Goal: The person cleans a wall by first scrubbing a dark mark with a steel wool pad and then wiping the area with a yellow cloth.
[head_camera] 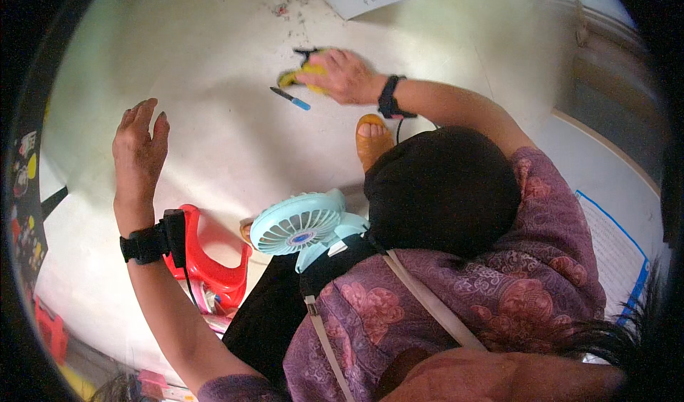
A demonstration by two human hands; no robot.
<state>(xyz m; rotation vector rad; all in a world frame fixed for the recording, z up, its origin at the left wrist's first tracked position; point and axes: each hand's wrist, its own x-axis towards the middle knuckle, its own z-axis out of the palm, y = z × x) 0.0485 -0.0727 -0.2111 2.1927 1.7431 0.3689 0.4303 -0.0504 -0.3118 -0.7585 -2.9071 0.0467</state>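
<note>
My right hand [342, 76] reaches out low over the pale floor [214, 151], its fingers closed around a yellow object [291, 77]. A small black forked piece [305, 54] shows beside those fingers; whether it belongs to the yellow object I cannot tell. Just below lies a slim pen-like tool [290, 98], one end blue and the other dark. My left hand [140, 140] is raised on the left side, holding nothing, thumb apart from the fingers. Each wrist wears a black strapped device, the left one [147, 244] with a cable.
A light-blue portable fan [299, 225] hangs from straps before my body. Left of it stands a red plastic item [214, 273], possibly a stool. My sandalled foot [373, 137] is below the right hand. A blue-edged printed sheet [614, 252] lies at right; dark specks [299, 6] mark the floor ahead.
</note>
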